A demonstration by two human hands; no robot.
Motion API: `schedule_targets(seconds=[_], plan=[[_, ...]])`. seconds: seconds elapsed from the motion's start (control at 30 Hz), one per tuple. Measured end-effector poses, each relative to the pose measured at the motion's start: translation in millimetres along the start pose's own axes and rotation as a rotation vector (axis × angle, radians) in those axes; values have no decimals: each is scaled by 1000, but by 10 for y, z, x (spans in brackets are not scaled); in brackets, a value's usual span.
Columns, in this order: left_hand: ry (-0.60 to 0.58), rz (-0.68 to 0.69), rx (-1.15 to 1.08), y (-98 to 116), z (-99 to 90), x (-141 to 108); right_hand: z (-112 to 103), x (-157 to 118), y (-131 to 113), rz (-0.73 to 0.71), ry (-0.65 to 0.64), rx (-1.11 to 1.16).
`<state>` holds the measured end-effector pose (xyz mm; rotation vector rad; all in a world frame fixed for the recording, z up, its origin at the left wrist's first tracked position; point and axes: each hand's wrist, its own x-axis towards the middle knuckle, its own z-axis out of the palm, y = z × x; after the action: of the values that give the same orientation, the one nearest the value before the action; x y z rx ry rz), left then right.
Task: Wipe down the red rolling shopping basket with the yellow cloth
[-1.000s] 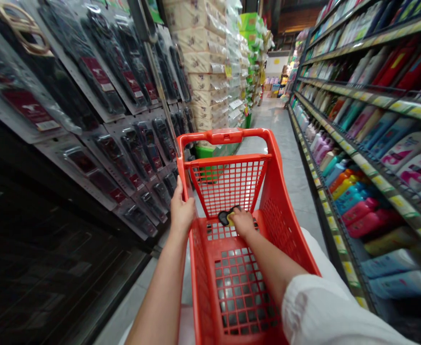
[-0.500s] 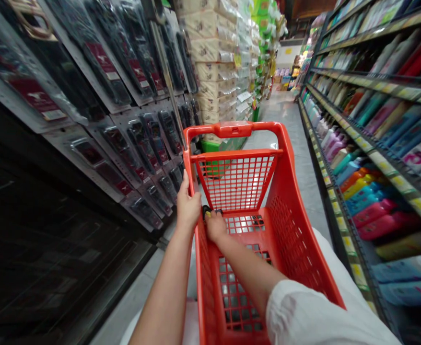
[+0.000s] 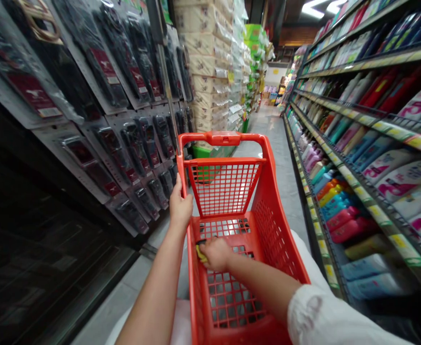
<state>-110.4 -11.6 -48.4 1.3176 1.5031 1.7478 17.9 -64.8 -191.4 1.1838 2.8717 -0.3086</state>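
A red plastic shopping basket cart (image 3: 280, 230) with grid walls and a raised handle stands in front of me. My left hand (image 3: 181, 206) is closed around its left rim, thumb on the inner side. Inside the basket, my right hand (image 3: 216, 254) presses a yellow and black cloth or sponge (image 3: 202, 253) against the inner left wall, low down. The fingers curl over this item, so its full shape is hidden.
Packaged belts (image 3: 138, 139) hang on a rack at the left. Beyond it rise stacked beige packs (image 3: 205, 62) and green ones. Shelves of bottles (image 3: 340, 203) line the right side. A grey tiled aisle (image 3: 268, 124) runs ahead between them.
My right hand has moved back along the basket's inner left wall, toward me, with the yellow and black item. My left hand still holds the rim. The view has shifted slightly right and up.
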Motion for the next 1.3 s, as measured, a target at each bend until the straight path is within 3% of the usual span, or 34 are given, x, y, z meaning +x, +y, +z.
schedule_targets(seconds=[0.07, 0.13, 0.23, 0.3, 0.43, 0.53, 0.6, 0.7, 0.8, 0.87, 0.9, 1.0, 1.07, 1.17, 1.3], plan=[[-7, -5, 7, 6, -2, -14, -62, -13, 329, 234, 53, 5], [-10, -21, 9, 13, -4, -31, -133, -41, 694, 621, 125, 13], [0, -43, -5, 7, -1, -48, -136, -96, 1041, 779, 197, -6], [5, -49, -13, -11, 5, -47, -63, -60, 1059, 846, 215, -3], [10, -37, -26, -49, 3, -18, 87, 239, 774, 1025, 250, 18], [30, -27, -6, -49, -17, 16, 96, 443, 491, 956, 256, 37], [47, -30, 13, -34, -32, 36, 64, 495, 300, 747, 209, 57], [58, -19, 18, -6, -53, 50, 2, 475, 96, 325, 78, 64], [58, -4, 18, 9, -78, 38, -57, 363, 182, 82, 2, 65], [58, -5, 10, 12, -98, 22, -87, 241, 419, 101, -7, 52], [55, -9, 4, 13, -106, 15, -98, 176, 564, 185, -5, 39], [36, -13, -13, 15, -115, -1, -115, 53, 919, 630, 25, -5], [32, -18, -19, 15, -103, -2, -118, 97, 973, 802, 33, -7], [37, -31, -23, 7, -70, 6, -115, 359, 744, 706, 9, 30], [12, -24, -22, -14, -41, 11, -95, 765, 248, 378, -16, 115]])
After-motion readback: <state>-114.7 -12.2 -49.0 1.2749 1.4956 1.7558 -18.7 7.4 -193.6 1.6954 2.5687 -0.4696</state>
